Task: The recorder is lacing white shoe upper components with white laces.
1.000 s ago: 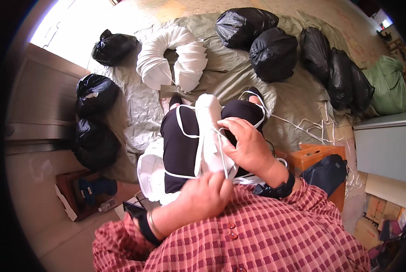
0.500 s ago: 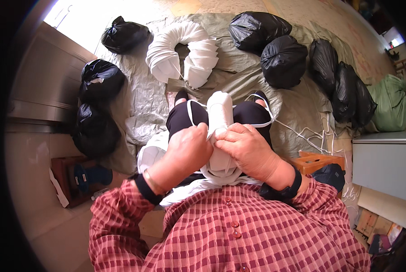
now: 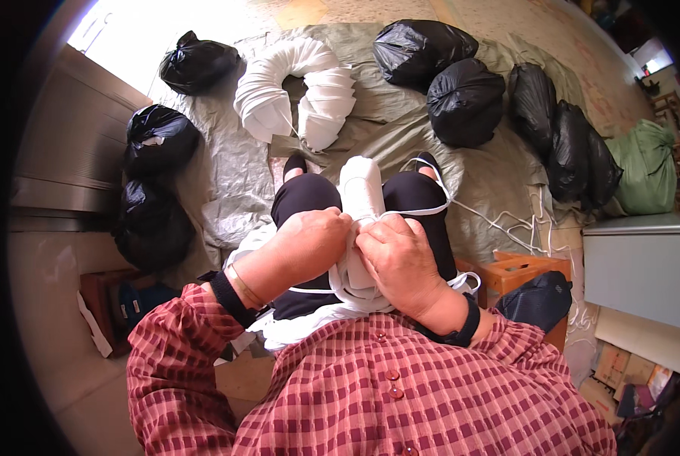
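Observation:
A white shoe upper (image 3: pixel 361 190) lies between my knees, its rounded toe end pointing away from me. My left hand (image 3: pixel 313 239) is closed at its left edge, fingertips pinched on what looks like the white shoelace. Against the right edge, my right hand (image 3: pixel 401 262) grips the upper with bent fingers. A white lace (image 3: pixel 423 210) runs from beside my right hand across my right knee. Both sets of fingertips meet close together over the upper's middle, partly hiding it. More white cloth pieces (image 3: pixel 298 323) rest on my lap.
A ring of stacked white pieces (image 3: pixel 328 114) lies ahead on a grey-green sheet (image 3: pixel 237 167). Black bags (image 3: pixel 469 106) stand around it, with a green sack (image 3: pixel 644 171) at right. Loose white cords (image 3: pixel 534 228) trail near an orange wooden stool (image 3: pixel 515 266).
The lace loop that hung over my left knee has gone from there. A small lace loop now shows by my right wrist. My hands stay close together at the upper.

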Action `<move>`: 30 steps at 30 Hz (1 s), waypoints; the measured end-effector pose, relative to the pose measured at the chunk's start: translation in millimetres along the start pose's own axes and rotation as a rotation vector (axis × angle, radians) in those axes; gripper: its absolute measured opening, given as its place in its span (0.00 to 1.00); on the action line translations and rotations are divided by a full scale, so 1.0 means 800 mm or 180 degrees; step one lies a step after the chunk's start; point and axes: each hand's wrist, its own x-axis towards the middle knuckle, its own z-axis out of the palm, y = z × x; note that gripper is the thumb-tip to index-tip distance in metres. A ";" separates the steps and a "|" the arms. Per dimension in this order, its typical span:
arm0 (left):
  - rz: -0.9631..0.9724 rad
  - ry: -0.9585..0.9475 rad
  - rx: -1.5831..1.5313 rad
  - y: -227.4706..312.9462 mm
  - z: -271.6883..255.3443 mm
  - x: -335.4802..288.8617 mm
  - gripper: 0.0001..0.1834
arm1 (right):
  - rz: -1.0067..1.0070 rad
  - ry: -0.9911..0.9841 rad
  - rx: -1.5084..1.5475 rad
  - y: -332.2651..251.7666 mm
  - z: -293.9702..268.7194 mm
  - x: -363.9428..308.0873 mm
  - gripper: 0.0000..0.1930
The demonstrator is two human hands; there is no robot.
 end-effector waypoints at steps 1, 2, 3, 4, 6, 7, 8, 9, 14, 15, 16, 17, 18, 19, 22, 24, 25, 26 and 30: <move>0.0007 0.0012 -0.0009 -0.002 0.000 -0.002 0.05 | 0.0105 0.0058 -0.0078 -0.003 0.002 0.002 0.07; -0.0078 0.0085 -0.0338 -0.004 0.000 -0.005 0.05 | 0.0105 0.0050 -0.0093 -0.005 0.006 0.004 0.07; -0.0160 0.0158 -0.0669 -0.005 0.000 -0.006 0.05 | 0.0248 0.0072 -0.0135 -0.007 0.010 0.007 0.07; -0.0150 0.0171 -0.0679 -0.005 0.003 -0.006 0.05 | 0.0391 0.0094 -0.0178 -0.009 0.014 0.010 0.08; -0.0312 0.0237 -0.0905 -0.007 0.011 -0.004 0.06 | 0.0455 0.0057 -0.0355 -0.013 0.020 0.018 0.07; -0.0298 0.0246 -0.0907 -0.006 0.014 -0.004 0.06 | 0.0518 0.0027 -0.0513 -0.014 0.023 0.022 0.07; -0.0320 0.0325 -0.1048 -0.006 0.016 -0.004 0.06 | 0.0520 0.0031 -0.0531 -0.015 0.024 0.023 0.07; -0.0339 0.0402 -0.1187 -0.004 0.016 -0.003 0.07 | 0.0539 -0.0026 -0.0621 -0.015 0.027 0.023 0.07; -0.0459 0.0580 -0.1384 0.005 0.011 -0.003 0.07 | 0.0340 -0.0133 -0.1113 -0.018 0.028 0.028 0.08; -0.0499 0.0652 -0.1426 0.008 0.010 -0.005 0.08 | 0.0272 -0.0073 -0.1045 -0.017 0.027 0.026 0.07; -0.0498 0.0655 -0.1422 0.013 0.010 -0.006 0.08 | 0.0202 -0.0015 -0.0976 -0.016 0.024 0.025 0.06; -0.0746 0.0777 -0.1295 0.021 0.009 -0.007 0.06 | 0.0199 -0.0013 -0.0977 -0.017 0.016 0.021 0.06; -0.1005 0.0898 -0.1163 0.026 0.006 -0.008 0.04 | 0.0193 0.0013 -0.0879 -0.024 0.000 0.017 0.06; -0.1006 0.0900 -0.1164 0.028 0.003 -0.007 0.04 | 0.0195 0.0035 -0.0789 -0.026 -0.014 0.011 0.06; -0.0551 0.0654 -0.0749 0.028 0.000 -0.006 0.15 | -0.0027 -0.0123 -0.0124 -0.013 -0.048 -0.014 0.08; -0.0236 0.0821 -0.0571 0.025 -0.002 -0.006 0.12 | -0.0551 -0.0417 -0.0152 -0.002 -0.066 -0.022 0.14; 0.0098 0.0984 -0.0391 0.024 -0.006 -0.004 0.08 | -0.0929 -0.0498 -0.0224 0.005 -0.067 -0.024 0.16; 0.0232 0.1081 -0.0403 0.022 -0.009 -0.002 0.09 | -0.0918 -0.0499 -0.0209 0.012 -0.064 -0.027 0.16; 0.0452 0.2377 -0.1751 0.054 -0.037 -0.003 0.11 | -0.2169 -0.0530 0.0214 0.050 -0.028 -0.032 0.15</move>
